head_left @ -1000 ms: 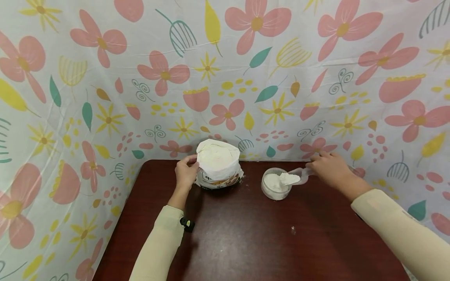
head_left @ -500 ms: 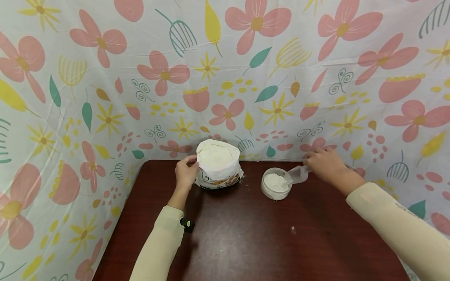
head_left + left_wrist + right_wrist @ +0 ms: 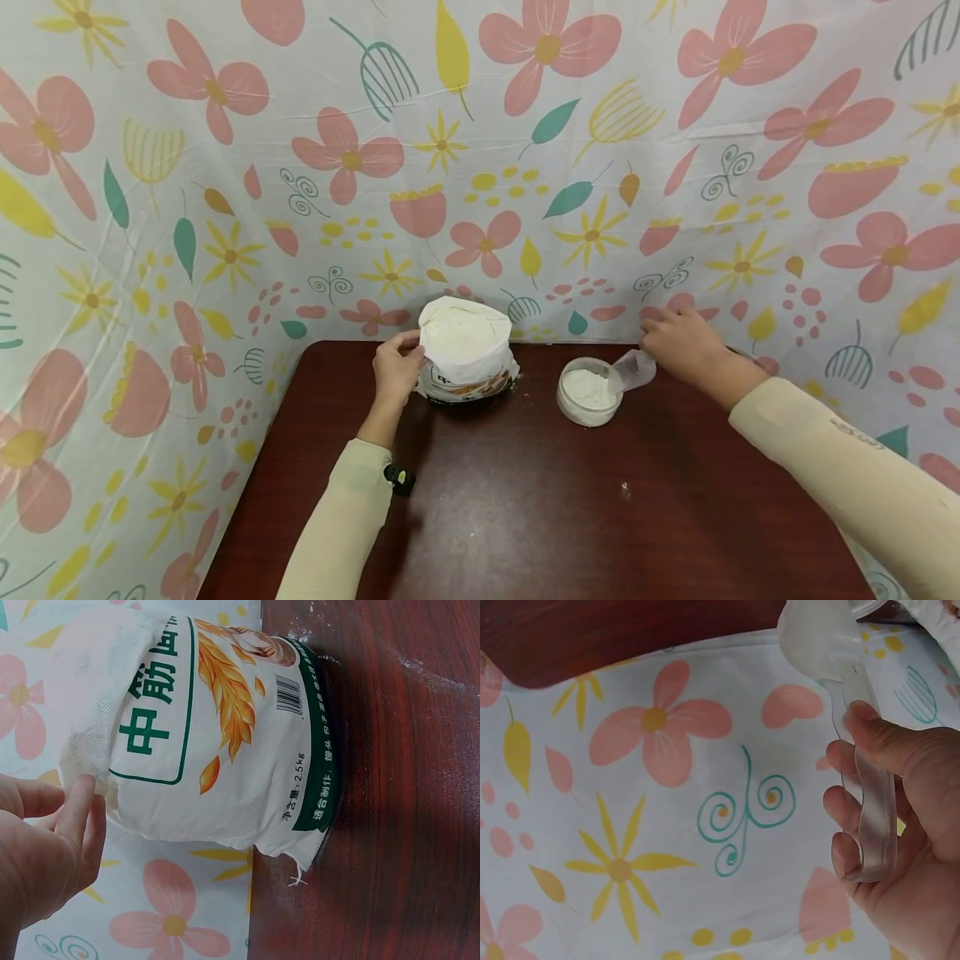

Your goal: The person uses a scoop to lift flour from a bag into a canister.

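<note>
An open bag of flour (image 3: 468, 367) stands at the back of the table, its white top folded down; the left wrist view shows a wheat ear printed on the bag (image 3: 255, 787). My left hand (image 3: 396, 371) pinches the bag's rim at its left side. To the right sits a round clear tub (image 3: 577, 412) with white flour in it. My right hand (image 3: 686, 346) grips a clear plastic scoop by its handle (image 3: 877, 825), fingers curled around it. The scoop's bowl (image 3: 636, 368) tilts over the tub's right rim, its lip at the flour.
The dark red-brown table (image 3: 510, 508) runs back to a floral cloth (image 3: 555, 192) hanging close behind the bag and tub. Bits of white powder lie beside the bag, and a small white speck (image 3: 626, 490) marks the table nearer the front.
The heap of flour on the scoop has tipped into the tub. My right hand has moved slightly left and up as the scoop turned over. The left hand and bag have stayed put.
</note>
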`<action>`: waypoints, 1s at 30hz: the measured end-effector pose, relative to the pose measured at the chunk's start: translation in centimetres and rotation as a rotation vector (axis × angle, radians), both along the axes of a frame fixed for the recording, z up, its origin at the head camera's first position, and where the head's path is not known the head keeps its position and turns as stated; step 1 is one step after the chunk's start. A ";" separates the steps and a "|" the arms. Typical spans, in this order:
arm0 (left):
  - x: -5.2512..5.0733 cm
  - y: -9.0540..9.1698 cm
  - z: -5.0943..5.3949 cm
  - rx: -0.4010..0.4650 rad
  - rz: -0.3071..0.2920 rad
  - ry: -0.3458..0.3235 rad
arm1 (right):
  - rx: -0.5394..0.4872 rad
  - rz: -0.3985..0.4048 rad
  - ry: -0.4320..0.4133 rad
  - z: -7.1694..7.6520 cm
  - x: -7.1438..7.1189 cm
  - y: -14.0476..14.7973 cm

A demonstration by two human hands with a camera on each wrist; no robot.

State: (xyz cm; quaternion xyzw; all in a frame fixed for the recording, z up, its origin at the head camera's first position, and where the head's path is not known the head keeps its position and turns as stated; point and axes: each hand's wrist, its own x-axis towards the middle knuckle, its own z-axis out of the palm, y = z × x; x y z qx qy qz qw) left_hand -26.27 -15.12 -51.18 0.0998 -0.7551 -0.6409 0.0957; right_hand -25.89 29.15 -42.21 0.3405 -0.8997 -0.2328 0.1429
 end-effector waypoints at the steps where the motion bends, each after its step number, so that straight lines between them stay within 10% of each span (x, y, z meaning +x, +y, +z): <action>1: 0.0 0.0 0.0 -0.002 0.000 0.000 | 0.004 0.011 0.015 0.0 -0.1 -0.2; 20: 0.1 0.2 0.1 -0.014 0.003 0.011 | 0.139 0.014 0.009 0.8 -0.2 -1.8; 30: 0.1 0.1 -0.1 -0.007 0.007 0.010 | 0.007 0.006 0.008 0.7 0.0 -0.1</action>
